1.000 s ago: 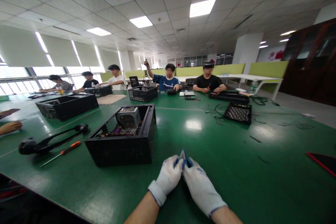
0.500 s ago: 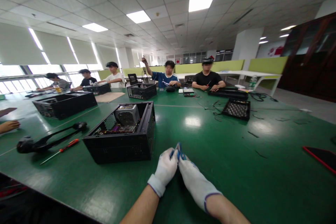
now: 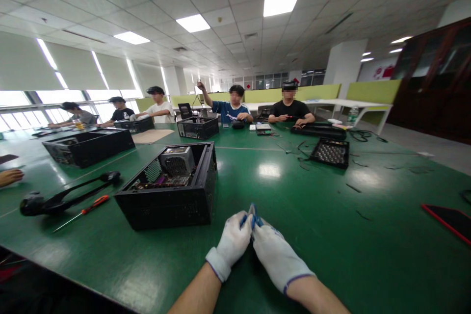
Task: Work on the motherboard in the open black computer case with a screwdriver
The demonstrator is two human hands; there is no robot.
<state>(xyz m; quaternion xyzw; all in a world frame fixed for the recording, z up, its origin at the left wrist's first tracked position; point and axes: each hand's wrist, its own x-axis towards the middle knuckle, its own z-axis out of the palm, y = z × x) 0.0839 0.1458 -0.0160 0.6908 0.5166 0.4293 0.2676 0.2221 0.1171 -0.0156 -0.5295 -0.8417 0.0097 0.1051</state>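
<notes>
Both of my hands wear white work gloves with blue-coated palms and fingers. My left hand point(image 3: 233, 238) is closed, its fingertips pressed against those of my right hand point(image 3: 275, 252). The fingers of my right hand are also drawn together, pointing forward. A small grey-blue tip shows where they meet; I cannot make out whether it is a glove fingertip or a held object. To the left of my hands lies an open black computer case point(image 3: 167, 206), with a silver power supply point(image 3: 178, 161) and a circuit board inside.
A screwdriver point(image 3: 93, 204) with an orange handle and a black headset-like strap point(image 3: 73, 194) lie left of the case. Farther off are another computer case point(image 3: 88, 149), a black perforated panel point(image 3: 330, 152) and loose cables. A red-edged black item point(image 3: 449, 223) lies right. Several people sit around the green table point(image 3: 312, 196).
My gloved hands stay together at nearly the same place, with the right wrist turned slightly. The view has shifted a little. Across the table, a person's screwdriver has tilted toward level.
</notes>
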